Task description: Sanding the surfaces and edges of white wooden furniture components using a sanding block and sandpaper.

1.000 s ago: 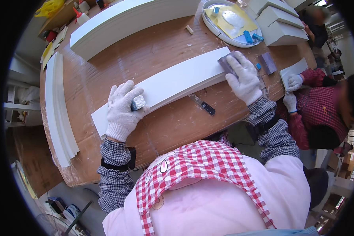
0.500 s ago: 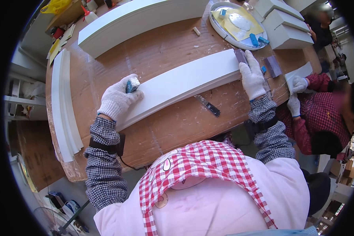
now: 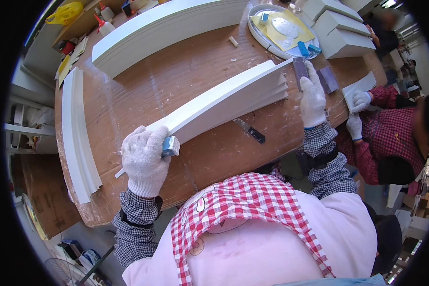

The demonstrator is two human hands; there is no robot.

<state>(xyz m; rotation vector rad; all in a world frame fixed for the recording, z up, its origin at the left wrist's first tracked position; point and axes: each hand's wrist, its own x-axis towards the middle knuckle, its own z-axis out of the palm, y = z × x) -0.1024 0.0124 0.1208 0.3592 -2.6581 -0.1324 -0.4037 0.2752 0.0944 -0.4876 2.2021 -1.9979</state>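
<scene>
A long white moulding strip (image 3: 224, 100) lies diagonally on the brown workbench (image 3: 176, 71). My left hand (image 3: 143, 159), in a white knit glove, grips a small blue sanding block (image 3: 170, 146) pressed against the strip's near left end. My right hand (image 3: 312, 97), also gloved, reaches past the strip's far right end and rests on a dark grey sanding block (image 3: 300, 70) beside it.
A putty knife (image 3: 249, 130) lies in front of the strip. A round metal tray (image 3: 281, 31) with yellow paper and blue pieces stands behind. White moulding stacks (image 3: 162, 28) fill the back, curved ones (image 3: 76, 138) the left edge. A person in red (image 3: 391, 138) works at right.
My left hand with the blue block has slid down toward the strip's near left end. The strip now lies steeper. My right hand stays at the far end.
</scene>
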